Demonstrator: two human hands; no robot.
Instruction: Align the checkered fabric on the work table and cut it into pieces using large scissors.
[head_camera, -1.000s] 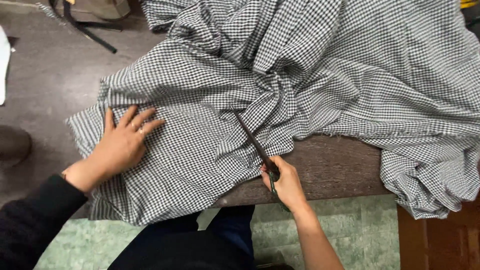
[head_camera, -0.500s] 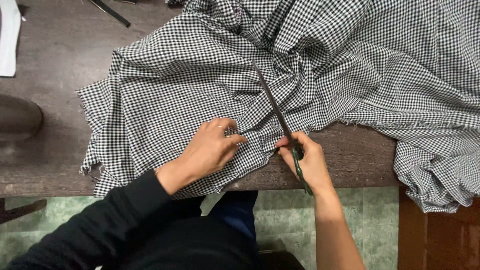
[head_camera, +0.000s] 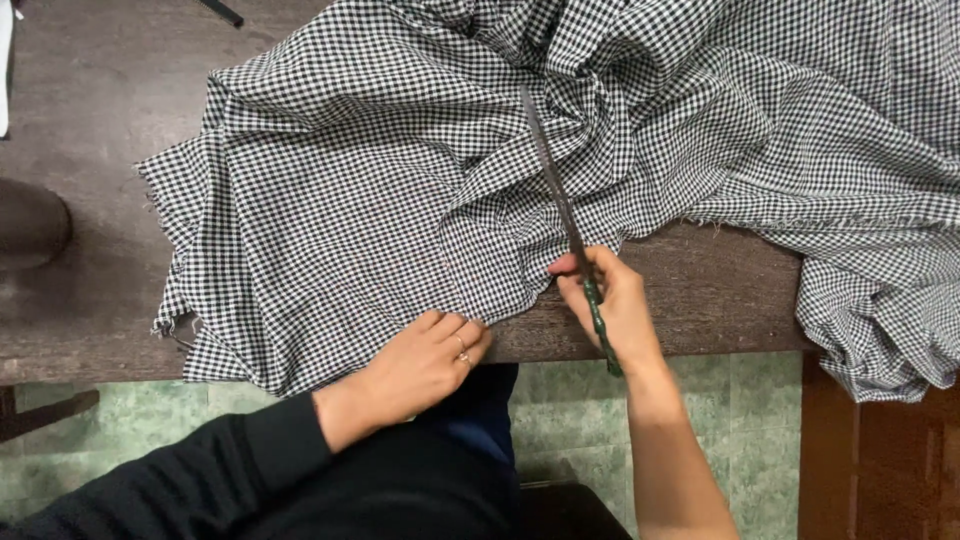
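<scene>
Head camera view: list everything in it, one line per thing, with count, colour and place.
Checked cloth: one, black and white, spread and bunched over the table, one end hanging off the right edge.
Scissors: one pair, dark blades, green handle, lying across the cloth toward the top.
Table: one, dark brown wood, under the cloth.
Floor: pale green tiles, below the table edge.
Dark round object: one, at the left edge; kind unclear.
Ring: on a left-hand finger.
Left hand: black sleeve, on the cloth's near edge.
Right hand: bare arm, gripping the scissors' handle.
</scene>
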